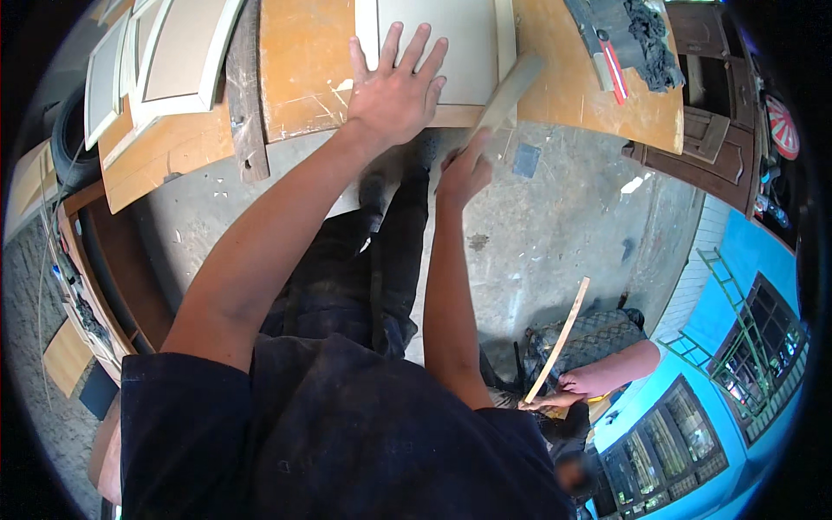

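Scuffed tabletop point(303, 52), pale framed panel point(468, 56), left grip point(393, 100) splayed, right grip point(465, 176) closed round slat point(511, 91)

Wide fisheye view ringed by black, with soft, moderately bright light. The front edge of the desk point(299, 65) bows into an arc. Blur smears the right hand point(464, 179) and its wooden tool point(510, 94); the left hand point(392, 102) looks sharper. The blue wall point(767, 247) glows brightly, while the dark shirt point(347, 425) shows little detail.
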A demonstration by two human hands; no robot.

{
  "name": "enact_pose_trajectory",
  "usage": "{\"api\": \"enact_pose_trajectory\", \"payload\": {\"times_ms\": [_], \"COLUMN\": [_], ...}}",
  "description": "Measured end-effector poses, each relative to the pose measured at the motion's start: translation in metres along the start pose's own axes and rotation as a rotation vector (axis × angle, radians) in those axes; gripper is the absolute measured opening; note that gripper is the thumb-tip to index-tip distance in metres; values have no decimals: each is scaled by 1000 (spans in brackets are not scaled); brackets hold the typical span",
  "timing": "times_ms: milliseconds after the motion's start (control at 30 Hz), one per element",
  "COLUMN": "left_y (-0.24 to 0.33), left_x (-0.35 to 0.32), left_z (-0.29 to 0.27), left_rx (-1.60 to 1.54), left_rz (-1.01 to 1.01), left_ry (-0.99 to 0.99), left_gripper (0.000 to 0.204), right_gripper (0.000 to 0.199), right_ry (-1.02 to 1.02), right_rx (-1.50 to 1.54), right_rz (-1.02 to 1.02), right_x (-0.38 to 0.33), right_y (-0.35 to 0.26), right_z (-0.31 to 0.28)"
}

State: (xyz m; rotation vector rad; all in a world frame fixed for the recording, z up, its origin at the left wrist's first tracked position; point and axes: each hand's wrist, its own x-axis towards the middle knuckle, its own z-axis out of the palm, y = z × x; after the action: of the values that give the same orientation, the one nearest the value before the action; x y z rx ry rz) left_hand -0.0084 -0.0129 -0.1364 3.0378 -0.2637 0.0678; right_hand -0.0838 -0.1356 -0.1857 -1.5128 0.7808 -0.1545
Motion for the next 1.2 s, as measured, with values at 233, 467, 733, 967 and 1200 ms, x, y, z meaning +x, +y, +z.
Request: {"api": "enact_pose_trajectory", "payload": {"times_ms": [233, 467, 733, 967, 1200], "left_y": [-1, -14, 7, 1, -4], "left_x": [-1, 2, 8, 1, 1], "left_z": [7, 26, -39, -34, -1], "left_rx": [9, -189, -147, -105, -95], "left_rz": [12, 183, 6, -11, 61], "left_ry": [4, 404, -181, -206, 101], "left_gripper": [56, 57, 58, 58, 59], "right_gripper": [75, 78, 76, 71, 75], "right_ry": [123, 117, 145, 141, 194], "right_rx": [-81, -23, -60, 98, 33], "right_rz": [221, -15, -17, 137, 117], "right_x": [-32, 8, 23, -2, -2], "right_y": [39, 17, 1, 23, 60], "right_z": [-21, -9, -13, -8, -22]}}
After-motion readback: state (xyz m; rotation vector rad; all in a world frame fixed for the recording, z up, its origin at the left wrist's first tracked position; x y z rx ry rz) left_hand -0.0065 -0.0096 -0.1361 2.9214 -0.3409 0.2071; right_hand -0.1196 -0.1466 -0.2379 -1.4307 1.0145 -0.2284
